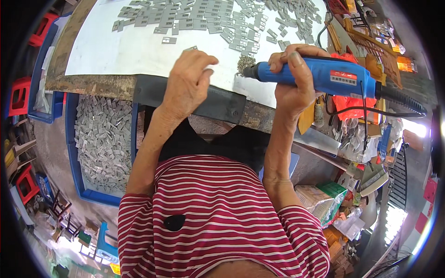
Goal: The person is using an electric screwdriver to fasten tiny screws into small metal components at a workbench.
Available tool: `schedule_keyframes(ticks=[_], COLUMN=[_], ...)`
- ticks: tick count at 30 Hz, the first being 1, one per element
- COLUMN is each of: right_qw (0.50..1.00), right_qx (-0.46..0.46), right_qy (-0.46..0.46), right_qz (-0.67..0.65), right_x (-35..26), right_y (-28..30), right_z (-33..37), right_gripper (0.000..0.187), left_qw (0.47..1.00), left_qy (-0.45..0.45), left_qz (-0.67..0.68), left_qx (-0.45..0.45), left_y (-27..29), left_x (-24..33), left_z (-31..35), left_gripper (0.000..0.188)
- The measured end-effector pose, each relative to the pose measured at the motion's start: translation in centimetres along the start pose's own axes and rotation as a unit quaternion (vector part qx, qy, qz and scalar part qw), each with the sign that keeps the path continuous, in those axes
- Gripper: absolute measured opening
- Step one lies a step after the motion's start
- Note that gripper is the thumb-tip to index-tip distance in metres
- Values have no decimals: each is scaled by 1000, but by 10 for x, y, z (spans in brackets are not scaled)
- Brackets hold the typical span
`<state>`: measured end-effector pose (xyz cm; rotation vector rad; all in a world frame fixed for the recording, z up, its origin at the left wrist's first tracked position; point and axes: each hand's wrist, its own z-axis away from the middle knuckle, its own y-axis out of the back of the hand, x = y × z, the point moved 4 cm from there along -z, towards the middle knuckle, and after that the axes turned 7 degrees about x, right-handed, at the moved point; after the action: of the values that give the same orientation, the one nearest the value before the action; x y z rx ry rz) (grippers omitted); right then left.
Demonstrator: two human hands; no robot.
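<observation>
My right hand [294, 78] is wrapped round a blue electric screwdriver [336, 76], which lies almost level and points left. Its dark nose is beside a small heap of tiny metal screws [245, 63] on the white sheet [116, 51]. My left hand [187, 83] is over the sheet's near edge, index finger and thumb apart, with nothing seen between them. Just beyond its knuckles lies one small grey part [191, 48], partly hidden by the hand. Many flat grey rectangular parts [199, 23] cover the far side of the sheet, some in rows, others scattered to the right.
Left of my legs, a blue bin [72, 157] holds a mass of small grey pieces. The screwdriver's black cable [403, 99] runs off to the right. A red plastic bag [347, 106] and clutter sit at the right. Red stools [21, 95] stand far left.
</observation>
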<state>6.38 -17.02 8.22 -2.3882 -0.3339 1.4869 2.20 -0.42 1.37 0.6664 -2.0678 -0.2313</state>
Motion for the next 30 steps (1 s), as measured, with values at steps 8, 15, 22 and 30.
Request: schedule_keyframes(ticks=[8,15,22,30], right_qw=[996,996,996,997], right_qx=[34,37,37,42], right_qy=[-12,-6,-6,-9], right_qz=[-76,-75,-77,-67], right_x=[-2,-5,-4,-3], right_y=[-7,-9,-7,-7], right_z=[-4,-4,-5,-5], right_gripper=[22,23,24,23], left_qw=[998,998,999,998], left_qy=[29,40,39,60], left_qz=[-10,-18,-6,12], left_qx=[-50,-40,-30,-27], left_y=[-34,-40,-40,-37], left_x=[3,-5,-5,-4], left_z=[-1,-1,-1,-2], left_gripper=[21,15,12,11])
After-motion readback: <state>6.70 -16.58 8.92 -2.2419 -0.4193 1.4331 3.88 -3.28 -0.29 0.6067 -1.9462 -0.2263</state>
